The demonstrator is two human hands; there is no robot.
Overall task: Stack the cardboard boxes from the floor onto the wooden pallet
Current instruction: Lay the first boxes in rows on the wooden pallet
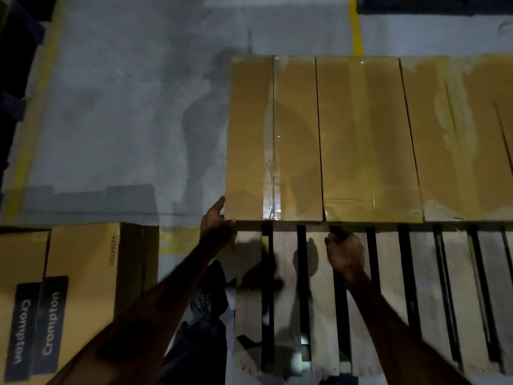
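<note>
My left hand (216, 226) has its fingers curled around the near left corner of a taped cardboard box (273, 140), the thumb raised against its left side. My right hand (344, 250) sits at the near bottom edge of the same box, close to its right corner, with the fingers bent and tucked toward that edge; I cannot tell whether they truly grip it. This box lies flat on the far part of the wooden pallet (388, 287), its long side running away from me. Just to its right, touching, lies a second box (366, 134), and a third box (458, 134) lies beside that one, forming a row along the pallet's far side. The near slats of the pallet are bare, with dark gaps between them. On the grey floor (125, 107) at my lower left stand more cardboard boxes (80, 279) with blue Crompton labels. Yellow painted lines (356, 26) mark the floor.
</note>
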